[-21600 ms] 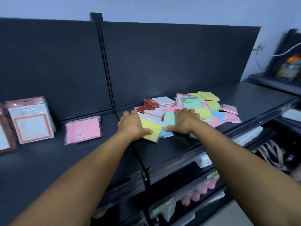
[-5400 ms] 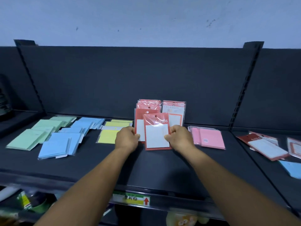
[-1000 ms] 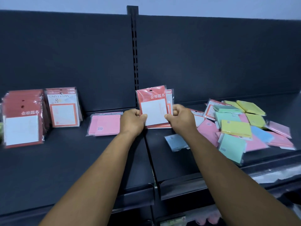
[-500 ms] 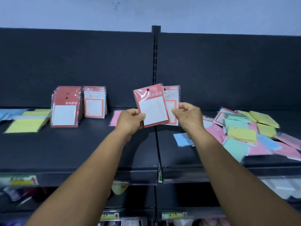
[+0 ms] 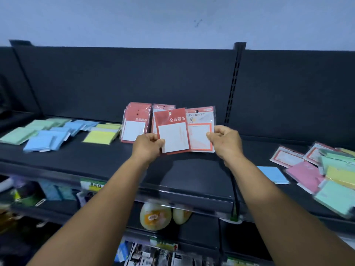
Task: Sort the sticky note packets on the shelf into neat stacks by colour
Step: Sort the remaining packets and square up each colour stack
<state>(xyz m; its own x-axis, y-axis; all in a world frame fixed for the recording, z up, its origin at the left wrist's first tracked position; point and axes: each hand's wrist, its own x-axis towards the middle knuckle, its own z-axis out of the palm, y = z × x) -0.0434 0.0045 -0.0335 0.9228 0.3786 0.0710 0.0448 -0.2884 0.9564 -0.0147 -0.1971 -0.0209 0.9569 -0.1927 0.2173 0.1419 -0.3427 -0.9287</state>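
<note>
Just in front of the two standing rows of red-headed packets, above the dark shelf [image 5: 184, 175], the person holds two packets fanned side by side: the left hand [image 5: 148, 144] pinches the lower left corner of the solid red-header packet [image 5: 172, 131], thumb on its white face, and the right hand [image 5: 224, 141] pinches the right edge of the orange-framed "UNIVERSITY" packet [image 5: 200, 131], which sits partly behind the first. Both packets are held off the shelf, faces toward the camera, header and hang hole up, so their long axis runs near vertical, the red-header one tilted slightly with its top leaning left. The matching rows lean against the back panel: the red-header row [image 5: 135, 121] to the left and the orange-framed row [image 5: 163, 109] mostly hidden behind the held pair. The likeliest slip, I judge, is a mix-up, since the two designs share the same red tone and each could be dropped onto the wrong row. The glossy sleeves also look slick, and a corner pinch may let one slide or swing down. Pushing a packet in too hard could topple a leaning row forward. The green stack [image 5: 25, 131], blue stack [image 5: 51, 136] and yellow stack [image 5: 101, 134] lie flat at the left, and an unsorted heap [image 5: 326, 169] remains at the right.
</note>
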